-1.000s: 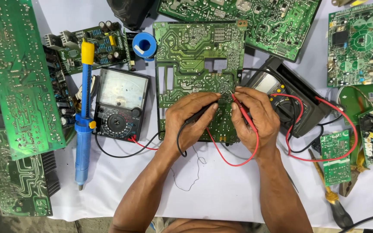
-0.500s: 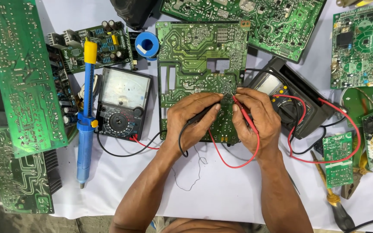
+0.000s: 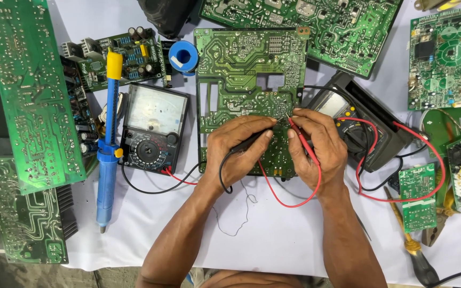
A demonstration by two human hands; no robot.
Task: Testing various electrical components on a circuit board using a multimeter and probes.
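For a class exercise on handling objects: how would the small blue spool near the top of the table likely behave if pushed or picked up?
The blue spool lies flat on its face, so a push would probably slide it over the white cloth rather than roll it. Stood on its round rim, it would likely roll. It looks small and rigid, probably easy to pinch by the rim; its weight cannot be told.

A green circuit board [image 3: 249,80] is laid solder side up on a white cloth [image 3: 273,240]. A black probe [image 3: 249,143] is gripped by the left hand [image 3: 241,152] and a red probe [image 3: 301,136] by the right hand [image 3: 316,149], both tips being pressed to the board's lower middle, apparently close together. An analogue multimeter [image 3: 153,128] is seen just left of the board, a blue desoldering pump [image 3: 108,154] beside it, and a dark digital meter [image 3: 358,128] at the right
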